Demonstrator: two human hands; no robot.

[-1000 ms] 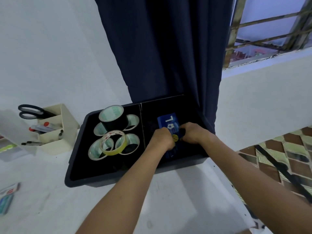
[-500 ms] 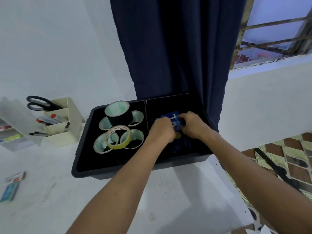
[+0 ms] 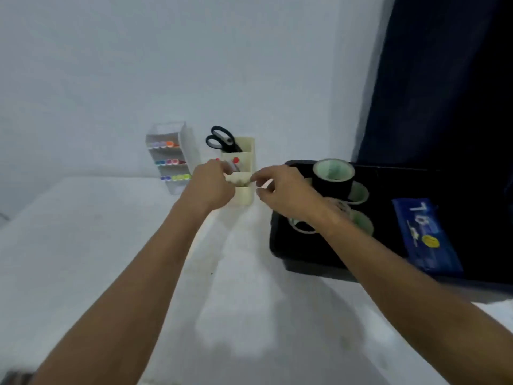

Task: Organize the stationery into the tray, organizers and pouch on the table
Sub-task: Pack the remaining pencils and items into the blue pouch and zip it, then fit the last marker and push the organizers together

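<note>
I see both hands out of the tray (image 3: pixel 280 245) now; half a second ago they were together over the blue pouch (image 3: pixel 424 234) in its right compartment. The pouch lies flat there alone, at the right of the frame, with nothing touching it. The view has swung left, so the tray sits at the right edge and the cream organizer (image 3: pixel 244 173) is near the centre.

My left hand (image 3: pixel 209 187) is at the front of the organizer, fingers curled round a small pale object (image 3: pixel 240 178) at its lower compartment; blur keeps me from saying what it is. My right hand (image 3: pixel 283 190) reaches the same spot from the right, thumb and forefinger drawn close at the object's other end, the other fingers loosely bent. Whether it actually pinches it I cannot tell.

Scissors (image 3: pixel 222 140) stand handles-up in the organizer's back compartment, and red-capped pens (image 3: pixel 236 161) show in the middle one. Just left stands a clear tiered rack (image 3: pixel 173 157) with coloured markers. In the tray's left compartment the black tape roll (image 3: pixel 334 176) rests on the clear rolls (image 3: pixel 361 220), arranged as before.
</note>
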